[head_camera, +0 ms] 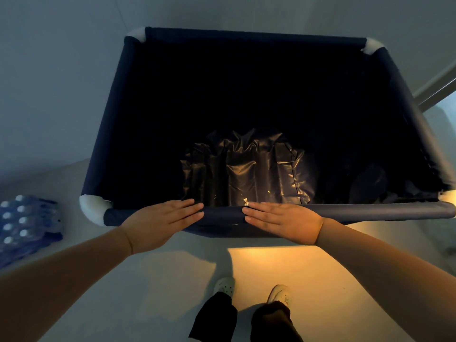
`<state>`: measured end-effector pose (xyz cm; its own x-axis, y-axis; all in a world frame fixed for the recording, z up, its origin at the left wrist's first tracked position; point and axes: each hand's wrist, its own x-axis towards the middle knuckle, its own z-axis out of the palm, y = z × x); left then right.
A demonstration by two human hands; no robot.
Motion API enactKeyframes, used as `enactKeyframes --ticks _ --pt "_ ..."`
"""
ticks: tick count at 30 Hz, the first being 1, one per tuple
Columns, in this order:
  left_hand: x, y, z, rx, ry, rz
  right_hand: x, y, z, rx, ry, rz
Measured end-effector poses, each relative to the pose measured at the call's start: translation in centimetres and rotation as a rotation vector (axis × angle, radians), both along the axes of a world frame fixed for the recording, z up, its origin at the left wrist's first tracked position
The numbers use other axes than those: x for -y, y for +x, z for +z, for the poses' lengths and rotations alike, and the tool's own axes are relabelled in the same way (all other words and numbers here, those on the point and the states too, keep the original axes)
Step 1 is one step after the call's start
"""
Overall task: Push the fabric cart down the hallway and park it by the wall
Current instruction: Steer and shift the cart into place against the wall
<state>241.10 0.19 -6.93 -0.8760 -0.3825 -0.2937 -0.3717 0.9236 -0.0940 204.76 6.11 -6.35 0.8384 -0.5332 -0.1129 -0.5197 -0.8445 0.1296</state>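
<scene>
- Left hand [161, 222]: flat, palm down, fingers straight and together, pointing inward to the right.
- Right hand [283, 222]: flat likewise, fingers pointing left, fingertips apart from the left's.
- Both forearms bare, extended forward, converging.

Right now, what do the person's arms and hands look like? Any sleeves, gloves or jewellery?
Both forearms are bare, with no sleeves in view. The left hand and right hand wear no gloves and show no rings. A thin dark band seems to circle the left wrist; the dim light makes it hard to confirm.

Pale floor [320, 280], warm light patch [283, 265]
</scene>
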Motion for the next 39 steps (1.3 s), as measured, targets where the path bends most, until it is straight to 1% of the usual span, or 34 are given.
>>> enactKeyframes --ticks 3,10,16,19,22,26,30,35,39 --pt "-1.8 -1.3 -0.3 -0.004 0.022 0.022 -0.8 -1.4 0.0 0.005 -0.018 0.035" --pt "-5.3 -6.0 -0.2 -0.043 0.006 0.069 -2.5 -6.1 -0.1 0.018 -0.036 0.102" --pt "-7.9 -10.1 -0.6 -0.049 0.005 0.081 -3.7 -10.4 0.1 0.013 -0.017 0.114" --pt "-8.6 -12.5 0.0 -0.063 -0.028 0.062 -4.1 -12.5 -0.3 0.003 -0.003 0.123" --pt "-8.8 -14.5 0.6 -0.126 -0.023 0.080 -4.2 -14.8 -0.8 -0.013 0.033 0.115" --pt "-8.8 -16.9 0.6 -0.128 -0.041 0.074 -4.1 -17.6 -1.4 -0.026 0.048 0.119" --pt "-8.1 -19.9 0.9 -0.206 -0.001 0.057 -3.9 -20.4 -1.2 -0.016 0.042 0.123" --pt "-7.0 -23.8 0.8 -0.228 -0.001 0.026 -3.9 -24.2 -0.9 0.036 0.026 0.089" --pt "-5.8 -27.5 0.3 -0.253 0.026 0.050 -3.6 -27.5 -0.2 0.075 0.068 0.051"
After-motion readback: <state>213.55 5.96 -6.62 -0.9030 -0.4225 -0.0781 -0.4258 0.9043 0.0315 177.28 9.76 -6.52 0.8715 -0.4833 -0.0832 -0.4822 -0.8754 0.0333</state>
